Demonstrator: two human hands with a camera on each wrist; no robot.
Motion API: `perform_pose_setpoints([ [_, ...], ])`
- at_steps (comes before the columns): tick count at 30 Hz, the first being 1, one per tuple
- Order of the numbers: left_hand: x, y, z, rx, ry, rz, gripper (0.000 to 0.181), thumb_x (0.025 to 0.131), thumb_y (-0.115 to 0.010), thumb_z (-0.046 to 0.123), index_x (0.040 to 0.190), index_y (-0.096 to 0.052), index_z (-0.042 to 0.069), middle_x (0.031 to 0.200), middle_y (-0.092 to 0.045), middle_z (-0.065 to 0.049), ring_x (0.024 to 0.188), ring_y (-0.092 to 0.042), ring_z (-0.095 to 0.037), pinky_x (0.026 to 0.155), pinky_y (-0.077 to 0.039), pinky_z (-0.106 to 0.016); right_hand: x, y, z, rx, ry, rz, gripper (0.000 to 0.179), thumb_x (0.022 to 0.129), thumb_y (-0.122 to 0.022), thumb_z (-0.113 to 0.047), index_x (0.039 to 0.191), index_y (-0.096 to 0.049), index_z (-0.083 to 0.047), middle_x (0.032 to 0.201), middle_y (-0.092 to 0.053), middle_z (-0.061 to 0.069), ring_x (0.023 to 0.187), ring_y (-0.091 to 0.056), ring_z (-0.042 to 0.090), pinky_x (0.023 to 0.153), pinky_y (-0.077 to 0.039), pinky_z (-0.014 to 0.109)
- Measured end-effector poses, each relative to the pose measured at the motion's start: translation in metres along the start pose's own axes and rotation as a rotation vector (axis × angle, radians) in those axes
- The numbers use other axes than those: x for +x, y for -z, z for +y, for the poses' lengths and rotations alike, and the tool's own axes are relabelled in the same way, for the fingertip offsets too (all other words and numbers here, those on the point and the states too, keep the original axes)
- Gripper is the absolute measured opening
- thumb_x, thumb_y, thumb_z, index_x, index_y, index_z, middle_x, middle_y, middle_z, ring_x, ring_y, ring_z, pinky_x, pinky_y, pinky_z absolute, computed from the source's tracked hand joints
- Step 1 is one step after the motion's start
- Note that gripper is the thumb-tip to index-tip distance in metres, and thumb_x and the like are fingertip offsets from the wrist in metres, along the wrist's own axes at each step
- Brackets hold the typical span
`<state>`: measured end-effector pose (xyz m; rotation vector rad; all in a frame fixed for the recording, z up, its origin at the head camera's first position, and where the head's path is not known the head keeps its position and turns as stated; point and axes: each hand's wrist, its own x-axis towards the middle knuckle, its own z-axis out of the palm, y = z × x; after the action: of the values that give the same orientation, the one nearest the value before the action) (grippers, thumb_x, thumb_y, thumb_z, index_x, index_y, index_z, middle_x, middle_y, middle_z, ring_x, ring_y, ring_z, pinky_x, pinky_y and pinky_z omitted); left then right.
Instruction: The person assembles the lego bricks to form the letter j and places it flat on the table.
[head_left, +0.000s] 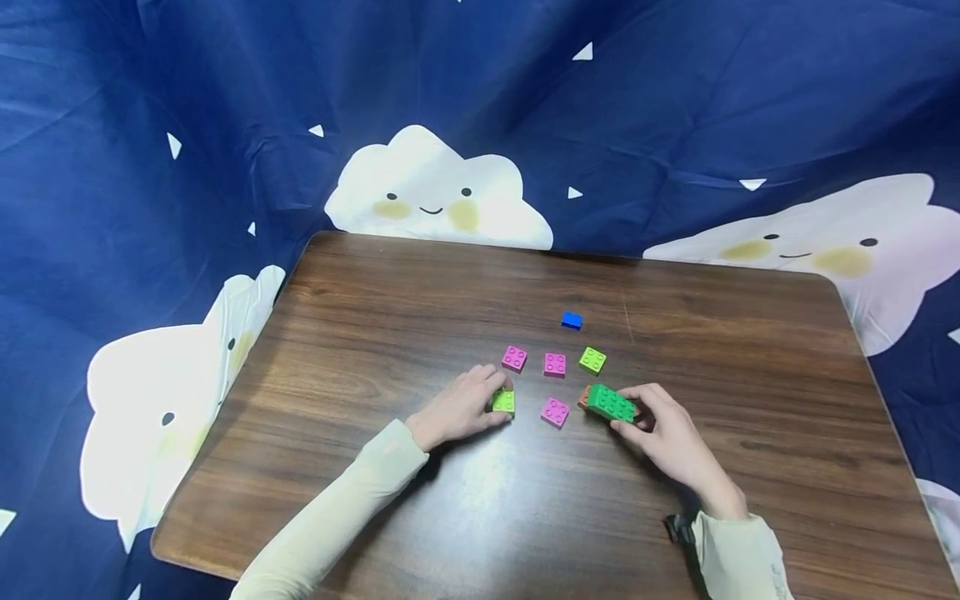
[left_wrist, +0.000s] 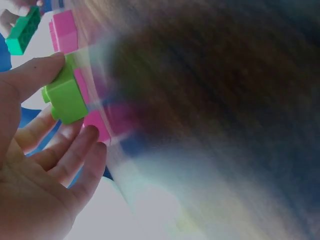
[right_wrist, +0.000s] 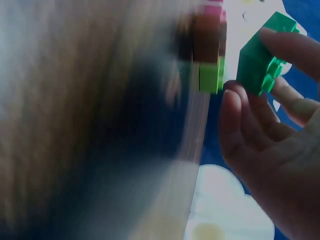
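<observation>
In the head view my left hand (head_left: 463, 405) pinches a lime green toy brick (head_left: 504, 402) between thumb and fingers, low over the table. The left wrist view shows this lime brick (left_wrist: 69, 97) with its studs toward the palm. My right hand (head_left: 671, 437) grips a longer green brick (head_left: 611, 403) by its near end. An orange-brown brick (head_left: 583, 397) is partly hidden beneath it in the head view. In the right wrist view the green brick (right_wrist: 257, 60) is tilted and raised off the table, apart from the orange-brown brick (right_wrist: 206, 37).
Between the hands lies a pink brick (head_left: 555, 412). Farther back are two more pink bricks (head_left: 514, 358), a second lime brick (head_left: 592, 360) and a blue brick (head_left: 572, 320). The brown wooden table (head_left: 375, 308) meets a blue cloud-patterned cloth (head_left: 615, 125) behind.
</observation>
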<state>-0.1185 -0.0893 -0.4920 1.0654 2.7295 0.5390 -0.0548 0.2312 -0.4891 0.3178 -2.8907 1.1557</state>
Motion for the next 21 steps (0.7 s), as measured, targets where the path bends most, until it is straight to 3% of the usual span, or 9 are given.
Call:
perform_pose_setpoints([
  [4,-0.003,-0.002,0.001,-0.026,-0.010,-0.004,0.036,0.086,-0.071,0.032,0.112,-0.059,0.011,0.103,-0.056,0.000,0.092,-0.049,-0.015,0.084,-0.045,-0.030,-0.005,-0.007,-0.009,-0.001,0.066,-0.050,0.036,0.080,-0.077,-0.012,0.113,-0.064,-0.010,0.105,-0.061,0.001,0.083,-0.055,0.008,0.069,-0.049,0.022],
  [13,-0.009,-0.003,0.004,-0.061,-0.009,-0.021,0.032,0.084,-0.073,0.027,0.108,-0.059,0.011,0.098,-0.052,0.000,0.091,-0.048,-0.015,0.082,-0.044,-0.028,-0.011,-0.025,-0.026,0.036,0.116,-0.189,0.037,0.078,-0.077,-0.009,0.112,-0.064,-0.008,0.100,-0.059,-0.001,0.079,-0.052,0.005,0.066,-0.047,0.021],
  [21,-0.010,-0.007,0.005,-0.051,0.001,-0.029,0.032,0.083,-0.074,0.027,0.108,-0.060,0.013,0.098,-0.051,0.001,0.091,-0.048,-0.014,0.082,-0.044,-0.029,-0.008,-0.039,-0.038,-0.041,0.130,-0.280,0.035,0.081,-0.077,-0.015,0.113,-0.065,-0.008,0.104,-0.059,-0.002,0.086,-0.052,0.007,0.074,-0.046,0.024],
])
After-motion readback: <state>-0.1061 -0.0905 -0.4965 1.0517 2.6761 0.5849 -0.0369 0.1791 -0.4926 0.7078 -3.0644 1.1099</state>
